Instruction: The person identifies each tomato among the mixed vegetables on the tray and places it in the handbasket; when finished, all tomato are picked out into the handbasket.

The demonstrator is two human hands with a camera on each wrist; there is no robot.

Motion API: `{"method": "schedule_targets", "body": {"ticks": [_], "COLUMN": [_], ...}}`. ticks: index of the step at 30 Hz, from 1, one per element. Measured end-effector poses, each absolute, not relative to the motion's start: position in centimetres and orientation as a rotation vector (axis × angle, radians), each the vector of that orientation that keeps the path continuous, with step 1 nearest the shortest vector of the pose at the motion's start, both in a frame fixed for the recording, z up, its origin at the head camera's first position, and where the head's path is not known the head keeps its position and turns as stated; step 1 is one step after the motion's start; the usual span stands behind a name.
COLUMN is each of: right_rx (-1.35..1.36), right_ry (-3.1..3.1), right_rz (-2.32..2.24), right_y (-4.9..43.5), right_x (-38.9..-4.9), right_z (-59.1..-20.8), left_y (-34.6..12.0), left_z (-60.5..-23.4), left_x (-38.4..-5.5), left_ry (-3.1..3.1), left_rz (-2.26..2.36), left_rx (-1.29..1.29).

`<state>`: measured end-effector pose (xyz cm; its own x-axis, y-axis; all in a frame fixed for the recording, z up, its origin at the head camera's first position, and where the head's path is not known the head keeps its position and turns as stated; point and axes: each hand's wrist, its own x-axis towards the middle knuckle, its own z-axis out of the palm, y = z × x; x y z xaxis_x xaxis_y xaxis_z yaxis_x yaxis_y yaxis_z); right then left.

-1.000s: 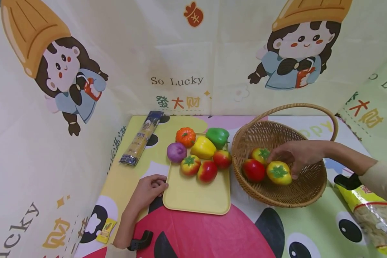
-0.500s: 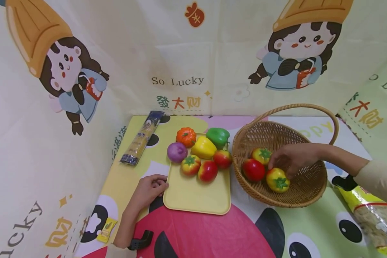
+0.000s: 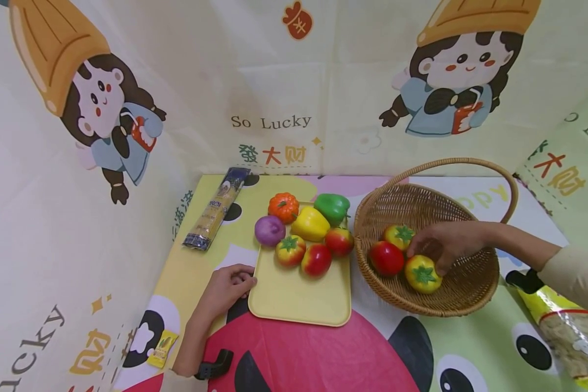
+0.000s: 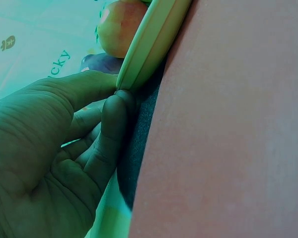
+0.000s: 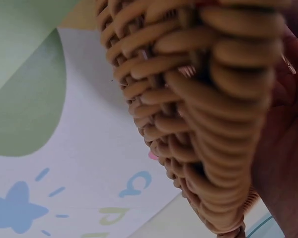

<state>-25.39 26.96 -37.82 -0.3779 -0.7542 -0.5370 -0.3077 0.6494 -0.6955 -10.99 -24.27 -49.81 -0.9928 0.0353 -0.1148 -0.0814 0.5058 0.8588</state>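
Observation:
My left hand (image 3: 227,288) pinches the left rim of a yellow tray (image 3: 299,299); in the left wrist view the thumb lies over the rim (image 4: 144,54), fingers beneath. In the wicker basket (image 3: 470,288), my right hand (image 3: 451,242) holds a yellow-red toy tomato (image 3: 423,274) with a green star-shaped top, thumb and fingers on either side. Beside it lie a red fruit (image 3: 386,258) and another yellow-red tomato (image 3: 398,236). The right wrist view shows mostly basket weave (image 5: 198,99), with part of the hand (image 5: 288,148) behind it; the tomato is hidden there.
Several toy vegetables and fruits, including a yellow pepper (image 3: 311,223), fill the tray's far half. A pasta packet (image 3: 215,209) lies at left, a small yellow sachet (image 3: 163,348) near the front, a clear-and-yellow bag (image 3: 570,332) at right. The basket handle (image 3: 451,161) arches behind the right arm.
My right hand has lowered slightly, bringing the toy tomato down against the basket's inside near the other fruits. The tomato has tilted forward and partly back. My left hand stays on the tray.

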Motion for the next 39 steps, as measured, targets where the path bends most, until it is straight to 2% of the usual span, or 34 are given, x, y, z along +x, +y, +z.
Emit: {"method": "schedule_targets", "body": {"ticks": [39], "right_rx": [-0.982], "right_ry": [1.966], "right_rz": [-0.611], "right_y": [27.57], "right_x": [-25.83], "right_z": [-38.43], "left_y": [-24.24], "left_z": [-49.9], "left_x": [-10.98], "left_ry": [2.614], "left_rz": [1.509], "left_rx": [-0.047]}}
